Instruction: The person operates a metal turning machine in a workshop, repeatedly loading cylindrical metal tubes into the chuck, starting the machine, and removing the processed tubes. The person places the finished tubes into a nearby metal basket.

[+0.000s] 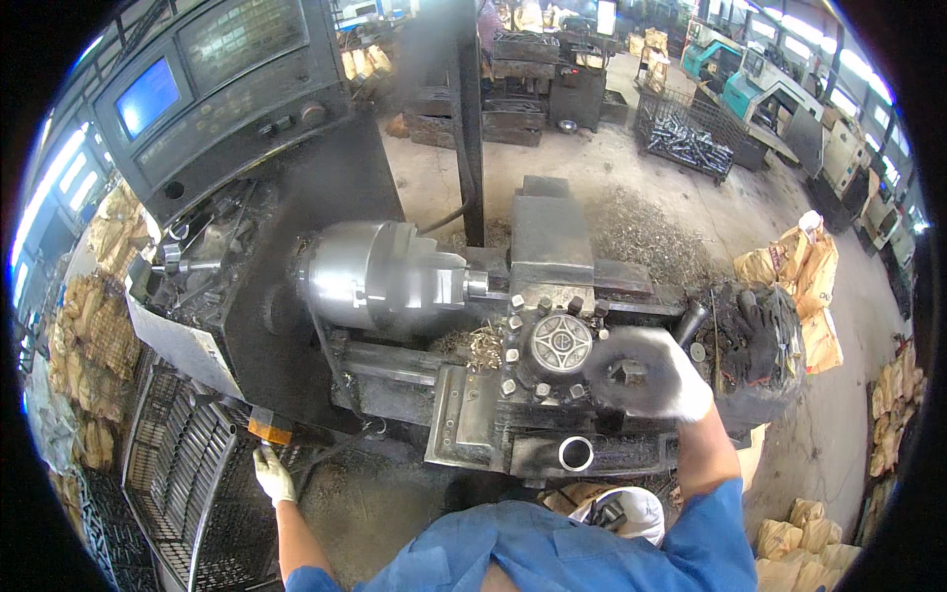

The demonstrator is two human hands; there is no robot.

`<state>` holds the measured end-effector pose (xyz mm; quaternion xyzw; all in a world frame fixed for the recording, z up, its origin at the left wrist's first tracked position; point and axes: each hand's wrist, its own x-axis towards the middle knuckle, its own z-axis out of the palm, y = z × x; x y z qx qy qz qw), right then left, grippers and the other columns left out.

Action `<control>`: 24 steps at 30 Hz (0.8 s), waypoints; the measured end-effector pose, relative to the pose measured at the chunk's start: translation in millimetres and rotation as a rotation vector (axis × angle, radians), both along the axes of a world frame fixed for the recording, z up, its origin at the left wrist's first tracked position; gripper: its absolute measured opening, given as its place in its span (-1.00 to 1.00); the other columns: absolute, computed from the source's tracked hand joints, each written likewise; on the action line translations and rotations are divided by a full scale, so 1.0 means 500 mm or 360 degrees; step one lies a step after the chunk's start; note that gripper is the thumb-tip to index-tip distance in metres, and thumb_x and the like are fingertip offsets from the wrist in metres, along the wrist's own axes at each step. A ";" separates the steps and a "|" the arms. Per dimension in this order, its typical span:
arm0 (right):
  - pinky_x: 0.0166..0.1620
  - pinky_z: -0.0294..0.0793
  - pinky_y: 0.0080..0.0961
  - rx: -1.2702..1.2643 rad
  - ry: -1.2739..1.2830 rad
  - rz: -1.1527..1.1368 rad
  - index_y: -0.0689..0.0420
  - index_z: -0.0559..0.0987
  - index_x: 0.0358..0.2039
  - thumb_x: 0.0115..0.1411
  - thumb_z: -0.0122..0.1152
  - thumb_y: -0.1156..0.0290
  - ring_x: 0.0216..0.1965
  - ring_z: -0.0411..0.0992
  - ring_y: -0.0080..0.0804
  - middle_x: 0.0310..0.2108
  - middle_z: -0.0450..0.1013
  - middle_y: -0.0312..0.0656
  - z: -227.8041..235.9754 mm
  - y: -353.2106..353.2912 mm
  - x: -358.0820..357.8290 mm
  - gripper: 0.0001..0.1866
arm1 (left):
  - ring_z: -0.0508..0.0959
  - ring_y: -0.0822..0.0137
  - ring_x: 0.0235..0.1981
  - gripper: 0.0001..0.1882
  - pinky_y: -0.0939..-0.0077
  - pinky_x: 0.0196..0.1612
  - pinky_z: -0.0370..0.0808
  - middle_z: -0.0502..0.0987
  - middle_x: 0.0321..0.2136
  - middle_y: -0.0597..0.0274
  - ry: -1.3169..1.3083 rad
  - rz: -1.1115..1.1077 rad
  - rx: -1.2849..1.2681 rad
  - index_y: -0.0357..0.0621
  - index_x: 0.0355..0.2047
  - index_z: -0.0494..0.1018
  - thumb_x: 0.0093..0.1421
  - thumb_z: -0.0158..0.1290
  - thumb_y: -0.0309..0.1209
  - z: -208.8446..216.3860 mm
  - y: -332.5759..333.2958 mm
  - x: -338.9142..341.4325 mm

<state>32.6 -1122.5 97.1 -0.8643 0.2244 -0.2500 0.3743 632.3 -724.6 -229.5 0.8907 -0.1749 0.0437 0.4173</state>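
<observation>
My left hand (274, 476), in a whitish glove, is at the lower left, just below a small box with an orange-yellow face (269, 427). Its fingers are drawn together; what they hold, if anything, cannot be made out. In a white glove smudged dark, my right hand (686, 383) is at the right of the lathe's square tool post (560, 342). A dark blur covers its fingers and a dark block beside them. Bolts ring the tool post, which has a round patterned cap. To its left, a shiny chuck (370, 274) has a short metal workpiece (477, 285) at its jaws.
A control panel with a blue screen (148, 97) rises at upper left. Dark gloves (758, 335) lie on the lathe's right end. A slotted crate (187, 469) stands lower left, a white bucket (641, 513) near my body. Metal chips (651, 242) cover the floor behind.
</observation>
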 end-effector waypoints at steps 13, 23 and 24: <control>0.01 0.62 -0.21 -0.0621 0.1837 0.1408 0.17 0.73 -0.02 0.23 0.49 -0.13 -0.05 0.64 -0.11 -0.05 0.70 -0.02 -0.189 -0.298 0.513 -0.40 | 0.52 0.45 -0.25 -0.72 0.46 -0.10 0.54 0.57 -0.20 0.32 0.0564 -0.0376 -0.0555 -0.24 0.12 0.51 0.46 0.11 -0.43 0.052 -0.172 -0.341; 0.25 0.56 -0.38 -0.0959 0.0184 -0.0439 0.05 0.64 0.22 0.28 0.40 0.32 0.20 0.56 -0.28 0.23 0.58 -0.11 -0.158 -0.499 0.184 -0.51 | 0.26 -0.33 0.42 0.03 -0.27 0.53 0.11 0.31 0.37 -0.32 -0.1151 -0.1214 0.0155 -0.36 0.43 0.22 -0.01 0.45 -0.31 0.392 -0.548 -0.322; 0.17 0.59 -0.35 -0.0443 -0.0135 -0.0803 0.06 0.66 0.18 0.30 0.36 0.28 0.15 0.60 -0.24 0.20 0.61 -0.10 -0.122 -0.531 0.160 -0.56 | 0.26 -0.32 0.43 0.08 -0.29 0.53 0.09 0.30 0.38 -0.34 -0.1133 -0.1249 0.0302 -0.39 0.42 0.21 -0.07 0.48 -0.28 0.449 -0.601 -0.321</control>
